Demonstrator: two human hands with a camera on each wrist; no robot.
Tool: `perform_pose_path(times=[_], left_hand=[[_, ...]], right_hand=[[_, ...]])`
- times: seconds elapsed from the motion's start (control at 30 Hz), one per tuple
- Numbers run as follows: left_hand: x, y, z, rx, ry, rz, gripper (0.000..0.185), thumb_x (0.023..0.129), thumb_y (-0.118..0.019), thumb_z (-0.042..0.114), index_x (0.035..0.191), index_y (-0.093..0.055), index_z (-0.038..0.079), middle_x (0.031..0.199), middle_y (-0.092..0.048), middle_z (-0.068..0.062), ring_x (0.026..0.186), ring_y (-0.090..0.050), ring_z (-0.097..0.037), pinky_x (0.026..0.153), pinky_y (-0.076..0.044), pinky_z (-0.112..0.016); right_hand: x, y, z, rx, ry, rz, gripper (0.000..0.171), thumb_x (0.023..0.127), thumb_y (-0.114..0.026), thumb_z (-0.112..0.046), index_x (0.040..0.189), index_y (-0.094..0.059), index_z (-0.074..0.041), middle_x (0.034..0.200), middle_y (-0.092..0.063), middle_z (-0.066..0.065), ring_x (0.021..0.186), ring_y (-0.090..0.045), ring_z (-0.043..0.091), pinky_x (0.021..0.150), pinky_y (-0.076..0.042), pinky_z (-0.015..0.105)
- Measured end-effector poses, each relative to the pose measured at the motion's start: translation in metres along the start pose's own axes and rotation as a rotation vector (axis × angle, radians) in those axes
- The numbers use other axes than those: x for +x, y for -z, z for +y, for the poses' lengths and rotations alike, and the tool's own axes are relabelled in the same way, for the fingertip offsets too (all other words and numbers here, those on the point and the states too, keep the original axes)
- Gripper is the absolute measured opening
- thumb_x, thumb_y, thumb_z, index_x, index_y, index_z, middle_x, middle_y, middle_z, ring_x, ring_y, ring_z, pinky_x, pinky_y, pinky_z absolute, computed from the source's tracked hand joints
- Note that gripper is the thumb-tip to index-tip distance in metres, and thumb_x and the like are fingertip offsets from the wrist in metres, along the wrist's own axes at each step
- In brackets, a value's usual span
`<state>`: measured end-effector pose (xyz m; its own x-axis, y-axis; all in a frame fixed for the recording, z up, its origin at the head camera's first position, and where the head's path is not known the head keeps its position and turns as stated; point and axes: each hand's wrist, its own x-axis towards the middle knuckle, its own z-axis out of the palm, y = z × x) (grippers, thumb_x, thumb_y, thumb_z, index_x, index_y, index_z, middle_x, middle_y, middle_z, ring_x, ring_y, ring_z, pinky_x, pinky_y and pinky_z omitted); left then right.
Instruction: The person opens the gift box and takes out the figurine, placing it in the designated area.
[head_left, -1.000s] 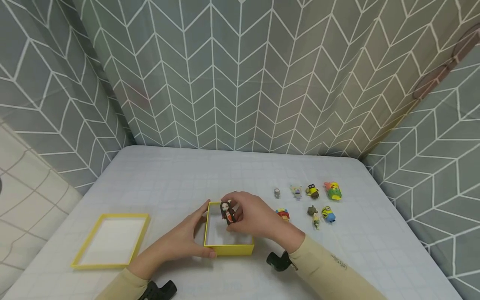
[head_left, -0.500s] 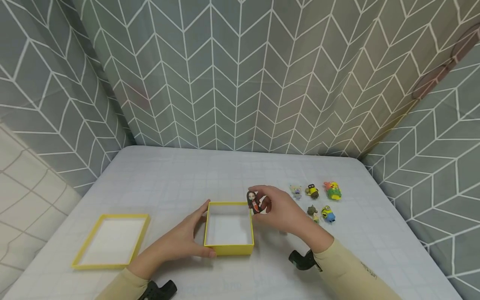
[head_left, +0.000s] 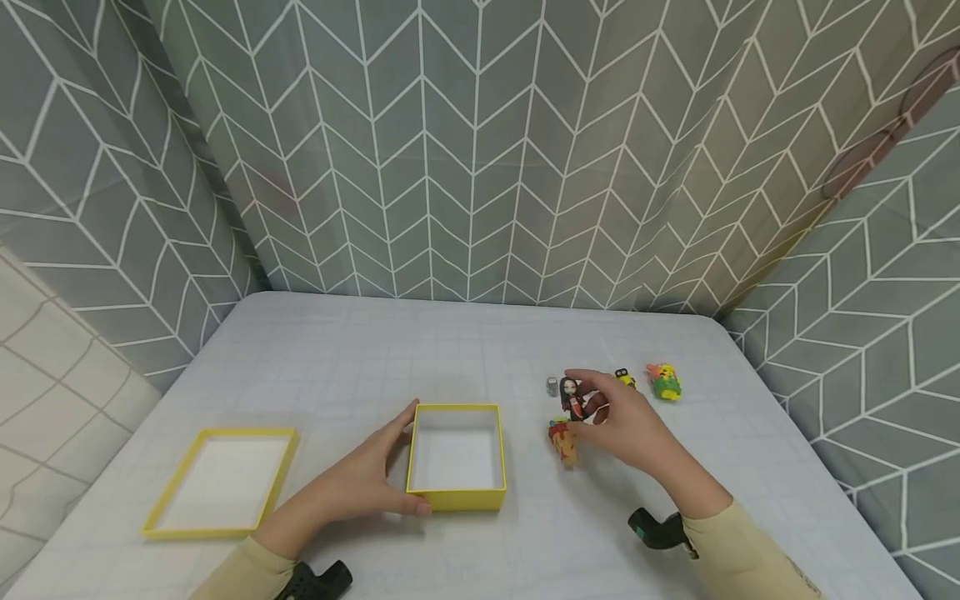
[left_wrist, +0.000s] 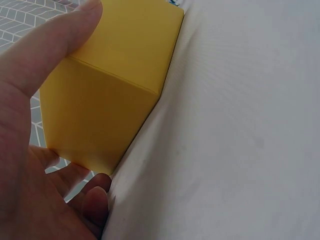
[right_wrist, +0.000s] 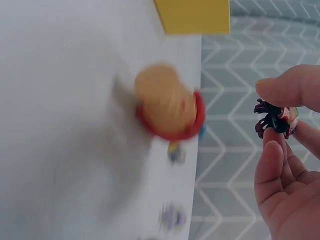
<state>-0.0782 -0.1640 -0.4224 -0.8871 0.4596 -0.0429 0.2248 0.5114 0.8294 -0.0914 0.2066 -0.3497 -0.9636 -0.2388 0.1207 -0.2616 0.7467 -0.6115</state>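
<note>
A small yellow box (head_left: pixel 456 498) stands open and empty near the table's front. My left hand (head_left: pixel 358 482) holds it at its left side, thumb on the front corner and fingers along the far corner; the left wrist view shows the yellow box (left_wrist: pixel 110 85) wall against my palm. My right hand (head_left: pixel 624 421) pinches a dark-haired figurine (head_left: pixel 572 397) to the right of the box, above a red and orange toy (head_left: pixel 562 439). In the right wrist view the figurine (right_wrist: pixel 272 119) sits between thumb and fingertips, with the red and orange toy (right_wrist: pixel 167 107) below on the table.
The box's yellow lid (head_left: pixel 223 481) lies upside down at the front left. Several small toys (head_left: pixel 663 382) sit behind my right hand, with a small grey one (head_left: pixel 552 385) beside the figurine. Patterned grey curtains (head_left: pixel 480 150) enclose the white table (head_left: pixel 360 358) on three sides.
My right hand lifted the dark-haired figurine out of the yellow box and carried it rightward to the group of toys. The left hand stayed on the box.
</note>
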Motion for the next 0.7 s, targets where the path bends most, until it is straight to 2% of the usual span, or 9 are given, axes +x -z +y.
perform_pose_path(times=[0.3,0.5,0.7], left_hand=[[0.001,0.000,-0.002,0.002,0.003,0.001,0.140,0.054,-0.093,0.055,0.161,-0.007,0.026,0.150,-0.039,-0.002,0.142,-0.027,-0.022,0.115,-0.019,-0.055],[0.001,0.000,-0.002,0.002,0.008,-0.003,0.140,0.055,-0.093,0.055,0.161,-0.007,0.025,0.152,-0.036,-0.002,0.142,-0.027,-0.022,0.115,-0.020,-0.053],[0.002,0.000,-0.001,0.001,-0.008,-0.003,0.140,0.055,-0.093,0.053,0.161,-0.006,0.024,0.154,-0.034,-0.003,0.143,-0.027,-0.022,0.116,-0.019,-0.053]], right_hand=[[-0.016,0.028,0.038,-0.048,-0.051,0.082,0.067,0.079,-0.082,-0.008,0.140,-0.053,-0.008,0.111,-0.058,0.009,0.086,-0.058,0.020,0.065,-0.052,0.030],[-0.027,0.037,0.057,-0.110,-0.101,0.098,0.068,0.078,-0.080,-0.008,0.140,-0.052,-0.004,0.116,-0.060,0.014,0.081,-0.054,0.021,0.062,-0.047,0.030],[-0.034,0.049,0.076,-0.128,-0.149,0.103,0.071,0.079,-0.078,-0.008,0.144,-0.048,-0.003,0.118,-0.059,0.017,0.087,-0.059,0.023,0.065,-0.050,0.033]])
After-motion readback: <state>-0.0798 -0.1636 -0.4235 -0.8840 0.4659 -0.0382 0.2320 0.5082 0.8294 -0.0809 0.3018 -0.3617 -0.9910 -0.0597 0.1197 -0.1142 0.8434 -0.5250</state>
